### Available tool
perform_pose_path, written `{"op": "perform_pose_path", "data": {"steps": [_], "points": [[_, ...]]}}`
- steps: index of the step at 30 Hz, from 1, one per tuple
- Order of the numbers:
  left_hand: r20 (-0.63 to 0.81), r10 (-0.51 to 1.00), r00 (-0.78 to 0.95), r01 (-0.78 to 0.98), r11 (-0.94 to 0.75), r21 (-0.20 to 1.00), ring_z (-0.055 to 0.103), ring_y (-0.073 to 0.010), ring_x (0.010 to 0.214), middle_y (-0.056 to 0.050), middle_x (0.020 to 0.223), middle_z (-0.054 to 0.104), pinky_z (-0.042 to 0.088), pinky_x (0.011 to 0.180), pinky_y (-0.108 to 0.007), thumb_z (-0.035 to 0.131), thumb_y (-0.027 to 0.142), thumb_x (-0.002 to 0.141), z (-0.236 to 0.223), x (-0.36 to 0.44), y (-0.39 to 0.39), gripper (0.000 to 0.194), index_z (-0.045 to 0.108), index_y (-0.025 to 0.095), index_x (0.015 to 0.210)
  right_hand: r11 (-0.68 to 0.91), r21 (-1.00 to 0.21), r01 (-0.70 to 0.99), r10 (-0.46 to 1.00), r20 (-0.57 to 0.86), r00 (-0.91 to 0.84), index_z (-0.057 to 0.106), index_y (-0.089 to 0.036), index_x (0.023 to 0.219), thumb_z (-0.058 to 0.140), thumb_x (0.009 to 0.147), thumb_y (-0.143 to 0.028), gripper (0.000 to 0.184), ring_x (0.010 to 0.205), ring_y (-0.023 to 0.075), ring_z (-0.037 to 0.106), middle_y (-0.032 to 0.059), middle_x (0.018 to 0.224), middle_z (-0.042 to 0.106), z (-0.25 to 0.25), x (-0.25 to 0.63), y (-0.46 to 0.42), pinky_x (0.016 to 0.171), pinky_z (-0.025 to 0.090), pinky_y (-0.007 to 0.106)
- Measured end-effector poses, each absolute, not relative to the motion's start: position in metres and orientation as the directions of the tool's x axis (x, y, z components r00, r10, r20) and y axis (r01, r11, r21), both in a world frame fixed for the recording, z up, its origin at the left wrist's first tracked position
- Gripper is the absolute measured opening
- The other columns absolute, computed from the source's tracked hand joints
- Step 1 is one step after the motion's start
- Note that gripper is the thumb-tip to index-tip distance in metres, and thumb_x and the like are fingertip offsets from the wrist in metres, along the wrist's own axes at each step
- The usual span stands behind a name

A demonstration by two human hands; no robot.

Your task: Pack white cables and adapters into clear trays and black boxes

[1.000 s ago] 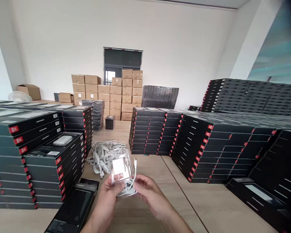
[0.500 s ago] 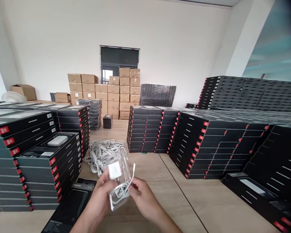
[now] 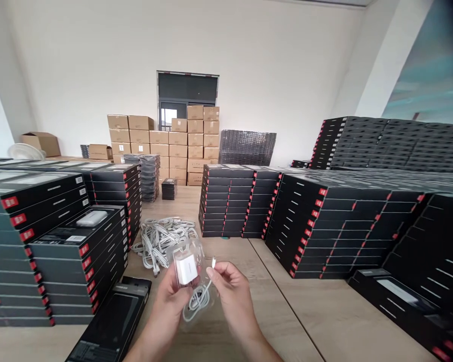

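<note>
My left hand (image 3: 170, 297) is closed on a clear plastic tray (image 3: 173, 251) tilted up over the table. In the tray's upper part sits a white charger (image 3: 187, 269). A coiled white charging cable (image 3: 197, 300) lies at its lower end. With thumb and fingers, my right hand (image 3: 232, 286) pinches this cable close to its connector (image 3: 213, 262), which points up beside the tray. Just beyond is a heap of tangled white cables (image 3: 164, 239) on the table. An open black box (image 3: 115, 314) lies to the left of my left hand.
Stacks of black boxes stand on the left (image 3: 60, 274), in the middle (image 3: 226, 201) and on the right (image 3: 317, 231) of the wooden table (image 3: 287, 322). Brown cartons (image 3: 177, 151) are piled at the back. Another open black box (image 3: 396, 296) lies at the right.
My right hand has shifted up and right, now pinching the cable nearer its connector. The tray with the charger has moved slightly right and down in my left hand.
</note>
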State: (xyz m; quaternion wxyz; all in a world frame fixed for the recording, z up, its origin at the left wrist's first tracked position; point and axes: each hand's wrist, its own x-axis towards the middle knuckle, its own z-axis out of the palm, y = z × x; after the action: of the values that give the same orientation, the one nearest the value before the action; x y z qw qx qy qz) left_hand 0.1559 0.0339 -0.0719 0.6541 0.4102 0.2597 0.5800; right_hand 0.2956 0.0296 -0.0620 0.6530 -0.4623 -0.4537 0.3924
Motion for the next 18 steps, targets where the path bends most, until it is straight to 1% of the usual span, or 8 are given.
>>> {"op": "perform_pose_path", "data": {"steps": [4,8,11,15,16,18], "points": [[0.168,0.963,0.211,-0.564,-0.021,0.826,0.064,-0.0227,0.096,-0.007,0.108,0.071,0.048,0.086,-0.031,0.070,0.017,0.071,-0.072,0.157,0.034,0.048,0.061,0.021,0.118,0.219,-0.966,-0.140,0.951,0.180,0.251,0.071,-0.016,0.070,0.075,0.070,-0.047,0.031,0.054,0.0123,0.045,0.0005,0.063,0.062,-0.062,0.295,0.029,0.050,0.035,0.024],[0.147,0.963,0.228,-0.603,0.020,0.798,0.066,-0.0209,0.087,-0.005,0.102,0.073,0.049,0.083,-0.031,0.070,0.018,0.070,-0.070,0.157,0.033,0.045,0.063,0.022,0.113,0.210,-0.971,-0.114,0.956,0.179,0.233,0.073,-0.017,0.076,0.074,0.070,-0.048,0.032,0.054,0.0134,0.048,0.0022,0.066,0.066,-0.059,0.295,0.028,0.050,0.038,0.025],[0.078,0.968,0.238,-0.629,0.093,0.772,0.067,-0.0202,0.082,-0.005,0.096,0.074,0.050,0.077,-0.030,0.073,0.019,0.066,-0.065,0.157,0.031,0.043,0.066,0.021,0.108,0.255,-0.965,-0.069,0.944,0.233,0.232,0.072,-0.017,0.084,0.074,0.071,-0.045,0.031,0.059,0.0168,0.055,0.0021,0.065,0.067,-0.056,0.293,0.027,0.057,0.044,0.028],[0.007,0.974,0.225,-0.682,0.152,0.715,0.068,-0.0237,0.090,-0.007,0.099,0.074,0.050,0.082,-0.033,0.078,0.021,0.059,-0.060,0.158,0.029,0.045,0.068,0.020,0.103,0.326,-0.945,0.002,0.889,0.307,0.340,0.065,-0.017,0.104,0.074,0.073,-0.041,0.041,0.066,0.0196,0.061,0.0023,0.070,0.068,-0.056,0.291,0.027,0.067,0.050,0.031],[-0.001,0.976,0.217,-0.691,0.154,0.706,0.068,-0.0240,0.090,-0.007,0.099,0.074,0.050,0.082,-0.033,0.078,0.021,0.057,-0.059,0.159,0.029,0.045,0.068,0.020,0.101,0.333,-0.943,0.023,0.873,0.318,0.371,0.063,-0.017,0.105,0.074,0.073,-0.041,0.041,0.067,0.0198,0.062,0.0025,0.070,0.069,-0.056,0.290,0.027,0.068,0.050,0.031],[-0.006,0.979,0.203,-0.703,0.150,0.695,0.068,-0.0238,0.088,-0.007,0.096,0.074,0.051,0.080,-0.033,0.078,0.020,0.057,-0.059,0.160,0.029,0.044,0.069,0.019,0.100,0.337,-0.940,0.055,0.859,0.331,0.391,0.063,-0.017,0.099,0.073,0.074,-0.042,0.036,0.069,0.0205,0.063,0.0038,0.073,0.070,-0.056,0.289,0.028,0.069,0.051,0.031]]}}
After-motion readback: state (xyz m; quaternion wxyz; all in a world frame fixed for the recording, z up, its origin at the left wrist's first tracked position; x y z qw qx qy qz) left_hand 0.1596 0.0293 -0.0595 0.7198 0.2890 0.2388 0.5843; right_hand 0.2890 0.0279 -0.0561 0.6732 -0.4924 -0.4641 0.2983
